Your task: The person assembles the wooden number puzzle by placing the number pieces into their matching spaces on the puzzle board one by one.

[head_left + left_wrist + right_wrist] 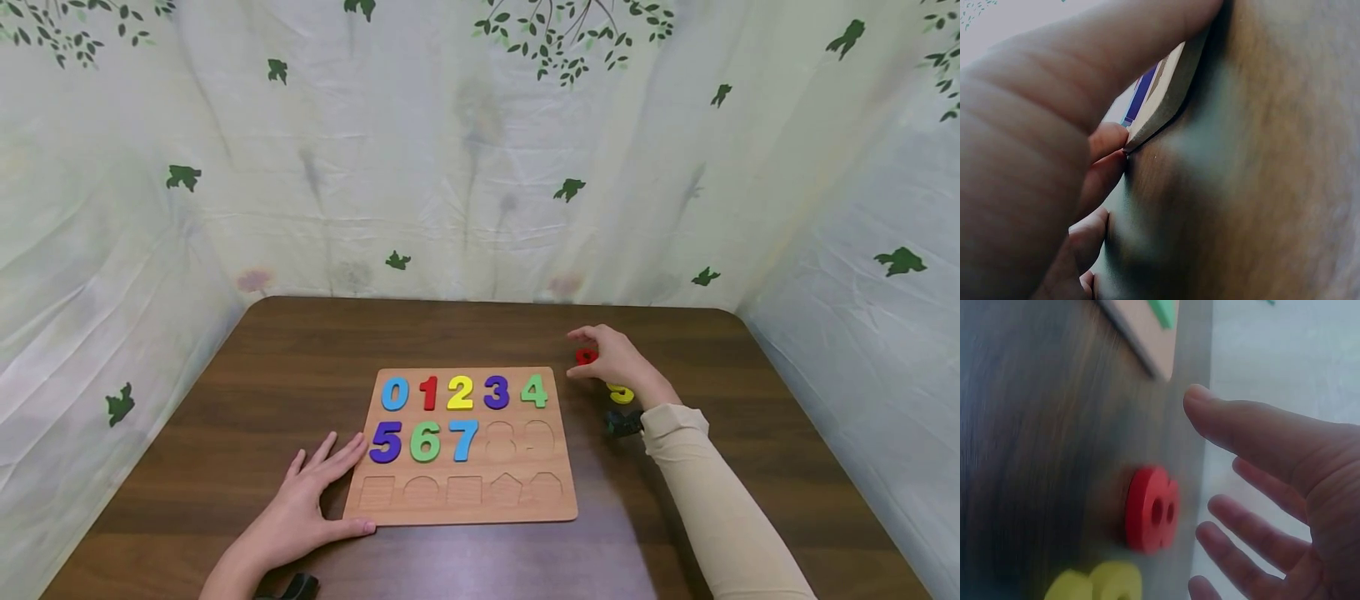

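Observation:
A wooden number puzzle board [561, 502] lies on the table, with pieces 0 to 4 in its top row and 5, 6 and 7 in its middle row. My left hand [303, 496] rests at the board's left side, fingers extended, with its fingertips and thumb touching the edge. Above the red number 8 piece [1152, 512], right of the board, my right hand [618, 360] hovers with thumb and fingers spread apart. In the right wrist view, a gap shows between the fingers and that piece. A yellow number piece [621, 395], partly hidden by the wrist, lies nearer me.
The brown table [315, 333] has rounded far corners. White curtains [420, 208] with leaf prints hang behind it and at both sides. Empty outlined recesses [463, 492] fill the board's front row, and two more lie at the right of its middle row.

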Demonstrator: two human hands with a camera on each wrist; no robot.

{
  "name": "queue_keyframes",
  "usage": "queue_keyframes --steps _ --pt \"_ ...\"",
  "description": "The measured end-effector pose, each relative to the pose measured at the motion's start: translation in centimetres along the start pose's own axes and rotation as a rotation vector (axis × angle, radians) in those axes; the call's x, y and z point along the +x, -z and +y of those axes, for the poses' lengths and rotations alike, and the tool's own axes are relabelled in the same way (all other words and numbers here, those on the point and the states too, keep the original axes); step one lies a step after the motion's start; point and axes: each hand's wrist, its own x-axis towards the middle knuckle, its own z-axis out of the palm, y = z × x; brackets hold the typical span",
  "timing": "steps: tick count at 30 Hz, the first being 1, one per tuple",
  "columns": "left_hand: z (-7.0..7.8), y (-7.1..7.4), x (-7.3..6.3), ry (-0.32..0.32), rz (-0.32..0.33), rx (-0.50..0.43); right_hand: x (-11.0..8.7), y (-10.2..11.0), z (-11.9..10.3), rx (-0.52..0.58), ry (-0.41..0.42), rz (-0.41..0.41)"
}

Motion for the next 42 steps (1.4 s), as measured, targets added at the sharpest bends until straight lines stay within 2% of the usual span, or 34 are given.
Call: queue_keyframes --steps 10,27,35,42 --pt "0.0 0.0 0.0 0.009 -0.002 0.009 0.1 0.0 2.3 -0.010 -0.073 -0.007" --pt "0.1 0.0 0.0 0.017 -0.006 0.004 0.1 0.3 3.6 0.032 -0.064 -0.035" --pt "0.3 0.1 0.1 0.016 -0.007 0.008 0.1 0.4 4.1 0.091 -0.082 -0.056" --pt "0.4 0.2 0.0 0.014 -0.003 0.016 0.1 0.2 4.7 0.167 -0.131 -0.067"
